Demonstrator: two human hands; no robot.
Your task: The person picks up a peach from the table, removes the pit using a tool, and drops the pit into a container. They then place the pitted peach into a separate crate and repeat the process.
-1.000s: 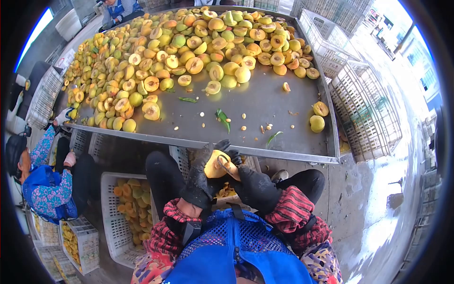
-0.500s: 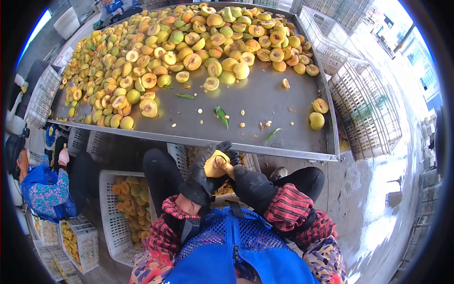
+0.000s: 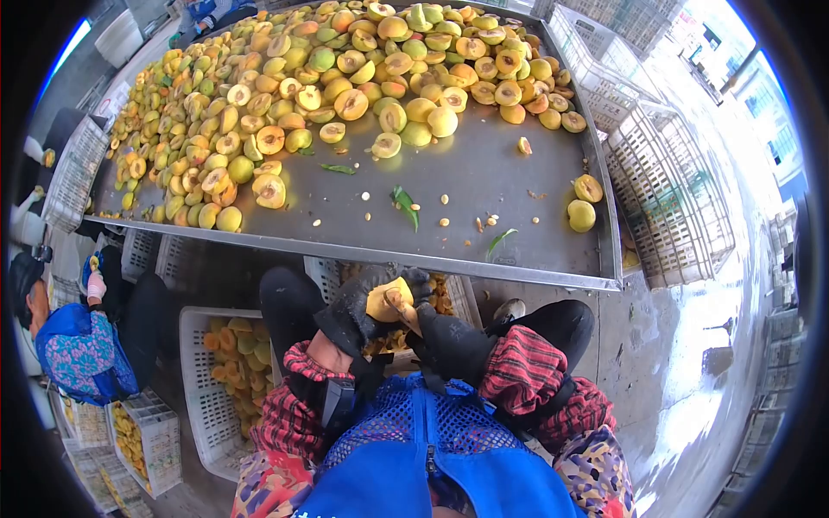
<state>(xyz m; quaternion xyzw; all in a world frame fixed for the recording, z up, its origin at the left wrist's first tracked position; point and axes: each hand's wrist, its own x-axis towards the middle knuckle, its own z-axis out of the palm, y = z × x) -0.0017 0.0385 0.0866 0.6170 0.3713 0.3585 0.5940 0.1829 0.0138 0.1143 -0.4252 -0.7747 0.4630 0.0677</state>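
Note:
My left hand (image 3: 352, 309), in a black glove, is closed around a yellow peach half (image 3: 380, 300). In my right hand (image 3: 451, 338), also black-gloved, is a small tool with a light brown handle (image 3: 409, 319). Its head meets the cut face of the peach half, and the exact shape of its tip is hard to make out. Both hands are above a crate (image 3: 462, 302) between my knees, with cut fruit pieces in it, just below the near edge of the metal table (image 3: 518, 186).
Many halved peaches (image 3: 285, 95) are heaped across the table, with loose kernels and leaves nearer me. A white crate of peach halves (image 3: 194, 380) stands by my left leg. Stacked crates (image 3: 669, 198) are at the right. A co-worker (image 3: 86, 345) sits at the left.
My hands have come slightly lower and the peach half has turned between them. The tool stays against its cut face. The co-worker's gloved hand at the left has shifted.

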